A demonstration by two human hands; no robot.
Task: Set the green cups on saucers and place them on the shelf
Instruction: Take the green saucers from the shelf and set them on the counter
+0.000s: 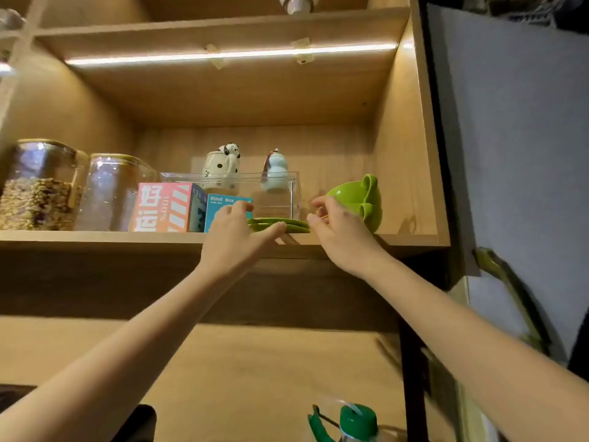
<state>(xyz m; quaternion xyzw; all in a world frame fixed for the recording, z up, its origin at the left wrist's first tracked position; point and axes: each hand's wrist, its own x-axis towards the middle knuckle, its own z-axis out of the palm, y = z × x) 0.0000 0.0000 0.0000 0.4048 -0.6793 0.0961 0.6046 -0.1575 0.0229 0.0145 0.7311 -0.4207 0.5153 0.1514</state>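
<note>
green cups (358, 199), glossy and rounded, lie tipped on their sides at centre right of the frame, on the wooden shelf (95, 236). flat green saucers (280, 225) are stacked just left of them at the shelf edge. the right hand (338, 232) has its grip loosely curled beside the cups; whether it touches them i cannot tell. the left hand (236, 231) has its grip apart, thumb at the saucers' rim. a clear box (287, 193) stands behind.

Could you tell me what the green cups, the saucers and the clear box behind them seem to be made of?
Green cups: likely glazed ceramic or glossy plastic; smooth, uniform colour with soft highlights. Saucers: same green, thin and smooth, probably matching material. Clear box: see-through with crisp straight edges, probably acrylic rather than glass.
</note>
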